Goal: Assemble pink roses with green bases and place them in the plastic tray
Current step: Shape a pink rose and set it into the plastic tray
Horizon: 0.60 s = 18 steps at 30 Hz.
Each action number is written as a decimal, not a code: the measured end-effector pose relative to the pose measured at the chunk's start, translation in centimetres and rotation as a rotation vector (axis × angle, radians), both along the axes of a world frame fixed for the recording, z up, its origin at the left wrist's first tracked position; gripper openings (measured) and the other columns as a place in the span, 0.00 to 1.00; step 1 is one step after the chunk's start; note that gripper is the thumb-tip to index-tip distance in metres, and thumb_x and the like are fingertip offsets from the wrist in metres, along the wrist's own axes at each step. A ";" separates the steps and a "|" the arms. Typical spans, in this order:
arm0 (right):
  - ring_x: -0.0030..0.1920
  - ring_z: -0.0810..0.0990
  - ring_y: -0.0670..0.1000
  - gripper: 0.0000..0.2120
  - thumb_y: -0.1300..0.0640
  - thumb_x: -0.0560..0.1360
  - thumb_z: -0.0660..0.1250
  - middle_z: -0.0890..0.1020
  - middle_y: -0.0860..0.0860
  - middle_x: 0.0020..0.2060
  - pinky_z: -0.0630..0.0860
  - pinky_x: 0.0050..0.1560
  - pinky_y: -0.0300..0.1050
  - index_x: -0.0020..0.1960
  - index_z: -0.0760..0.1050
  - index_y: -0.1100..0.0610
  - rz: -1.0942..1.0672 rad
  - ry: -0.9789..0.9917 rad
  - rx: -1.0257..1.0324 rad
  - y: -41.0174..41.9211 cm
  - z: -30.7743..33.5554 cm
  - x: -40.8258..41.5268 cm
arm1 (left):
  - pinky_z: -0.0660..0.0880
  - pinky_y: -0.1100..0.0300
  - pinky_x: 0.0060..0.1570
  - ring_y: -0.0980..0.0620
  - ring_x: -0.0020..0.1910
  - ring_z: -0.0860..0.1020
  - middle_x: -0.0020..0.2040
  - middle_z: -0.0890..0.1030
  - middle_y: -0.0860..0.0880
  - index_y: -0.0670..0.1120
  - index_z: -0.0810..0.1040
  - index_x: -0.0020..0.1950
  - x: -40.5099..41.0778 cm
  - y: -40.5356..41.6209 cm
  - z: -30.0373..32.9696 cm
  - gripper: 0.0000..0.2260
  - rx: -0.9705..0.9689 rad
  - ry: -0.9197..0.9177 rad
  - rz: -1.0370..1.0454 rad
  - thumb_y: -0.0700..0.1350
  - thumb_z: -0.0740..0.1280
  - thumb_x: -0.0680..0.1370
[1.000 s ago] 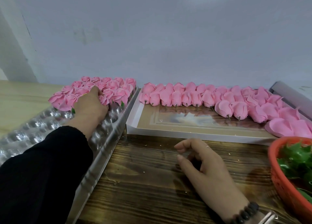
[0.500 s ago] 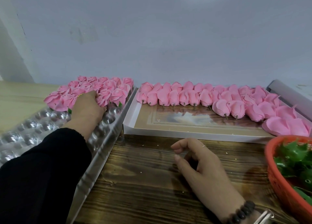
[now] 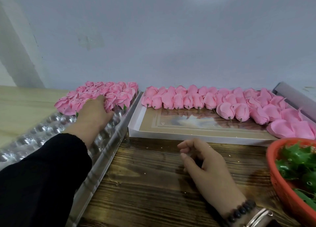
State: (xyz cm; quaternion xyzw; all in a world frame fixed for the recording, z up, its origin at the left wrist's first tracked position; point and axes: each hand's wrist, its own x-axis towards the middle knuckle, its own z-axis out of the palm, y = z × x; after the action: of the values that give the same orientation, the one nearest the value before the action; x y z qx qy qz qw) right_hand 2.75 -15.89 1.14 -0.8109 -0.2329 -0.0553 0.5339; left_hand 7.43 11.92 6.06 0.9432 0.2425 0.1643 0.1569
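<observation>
A clear plastic tray (image 3: pixel 109 151) with round cups lies at the left. Assembled pink roses (image 3: pixel 118 93) with green bases fill its far end. My left hand (image 3: pixel 93 114), in a black sleeve, reaches into the tray at the near edge of that cluster. A pink rose (image 3: pixel 108 105) shows between its fingers and thumb; the fingertips are hidden among the petals. My right hand (image 3: pixel 206 163) rests on the wooden table (image 3: pixel 147 184) with fingers loosely curled and nothing in it.
A flat white cardboard box (image 3: pixel 188 134) behind my right hand holds several loose pink rose heads (image 3: pixel 196 98) with short stems, in rows. A red basket (image 3: pixel 282 189) of green bases (image 3: pixel 297 163) stands at the right edge. A pale wall runs close behind everything.
My left hand has stayed at the rose cluster, shifting only slightly. My right hand has kept its place on the table.
</observation>
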 end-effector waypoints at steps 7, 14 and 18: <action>0.38 0.76 0.44 0.11 0.64 0.73 0.66 0.79 0.47 0.38 0.73 0.43 0.38 0.43 0.75 0.48 -0.037 -0.016 0.023 -1.0 -0.1 1.1 | 0.70 0.49 0.53 0.38 0.55 0.72 0.56 0.73 0.37 0.41 0.73 0.60 -0.4 -2.2 1.8 0.16 0.152 -0.165 -0.020 0.44 0.67 0.74; 0.37 0.77 0.43 0.11 0.62 0.73 0.65 0.79 0.45 0.33 0.75 0.41 0.40 0.39 0.76 0.47 -0.134 -0.050 0.120 -2.4 -0.2 2.6 | 0.74 0.53 0.46 0.46 0.44 0.76 0.45 0.78 0.43 0.42 0.76 0.45 0.6 -7.5 1.7 0.02 -0.054 -0.214 -0.272 0.40 0.65 0.75; 0.32 0.75 0.44 0.07 0.53 0.75 0.62 0.79 0.42 0.33 0.74 0.35 0.40 0.39 0.75 0.50 -0.190 -0.113 0.202 -2.1 -0.2 2.5 | 0.66 0.63 0.34 0.55 0.35 0.71 0.35 0.73 0.53 0.47 0.74 0.40 2.8 -12.0 0.9 0.05 -0.231 -0.141 -0.466 0.39 0.64 0.76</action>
State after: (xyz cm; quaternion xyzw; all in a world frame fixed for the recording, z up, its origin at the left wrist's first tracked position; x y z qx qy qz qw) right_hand 5.26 -18.03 0.97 -0.7671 -0.1782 -0.1743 0.5911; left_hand 10.25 -0.09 6.95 0.9357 0.0244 0.1602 0.3135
